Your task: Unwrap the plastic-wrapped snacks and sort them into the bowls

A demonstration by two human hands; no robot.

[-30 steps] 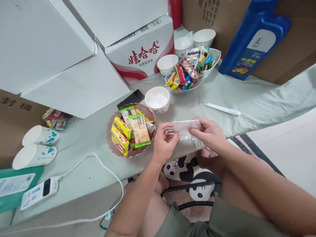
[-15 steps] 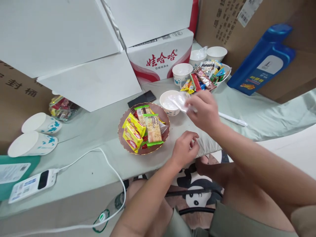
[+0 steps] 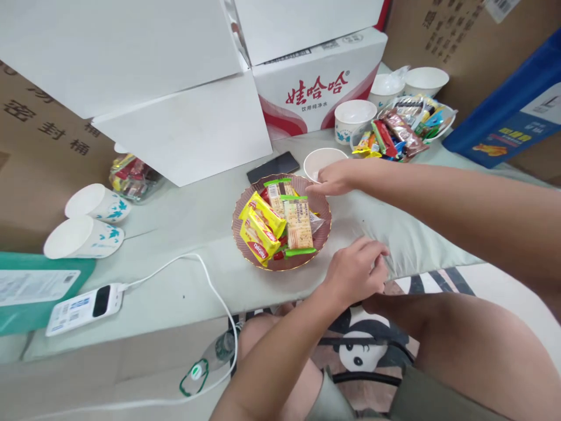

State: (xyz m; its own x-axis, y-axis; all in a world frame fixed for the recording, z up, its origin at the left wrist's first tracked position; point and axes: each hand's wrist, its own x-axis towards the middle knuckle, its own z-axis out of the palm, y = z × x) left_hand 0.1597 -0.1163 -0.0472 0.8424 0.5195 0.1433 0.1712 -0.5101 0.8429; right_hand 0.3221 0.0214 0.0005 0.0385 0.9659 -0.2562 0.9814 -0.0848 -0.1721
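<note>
A small, round, white paper bowl [image 3: 322,159] is standing on the long table with the pale green cloth [image 3: 197,231]. The right hand [image 3: 335,177] is reaching over its near rim and hiding part of it. The fingers are pointing down and left, with the tips dipping toward the inside; I cannot tell whether they are pinching anything. The left hand [image 3: 357,270] is staying low by the table's front edge, well apart from the bowl. Its fingers are curling loosely, and I cannot tell whether the tips are meeting.

Just left of the bowl, a round, purple-pink, ribbed plate with a gold rim [image 3: 325,213] is sitting very close. It is holding yellow, shiny snack packets [image 3: 262,231] and clear-and-green cracker packets [image 3: 298,225]. A flat black phone [image 3: 272,167] is lying behind the plate.

Behind the bowl, a white paper cup with blue leaves [image 3: 346,133] is standing beside a heap of bright, shiny snack packets [image 3: 394,134]. A big white cardboard box with red writing [image 3: 315,93] is blocking the back. A tall blue plastic bottle [image 3: 508,117] is leaning at the far right. Off to the left, a thin white cable [image 3: 210,280] is curving from a flat white power bank [image 3: 83,310].
</note>
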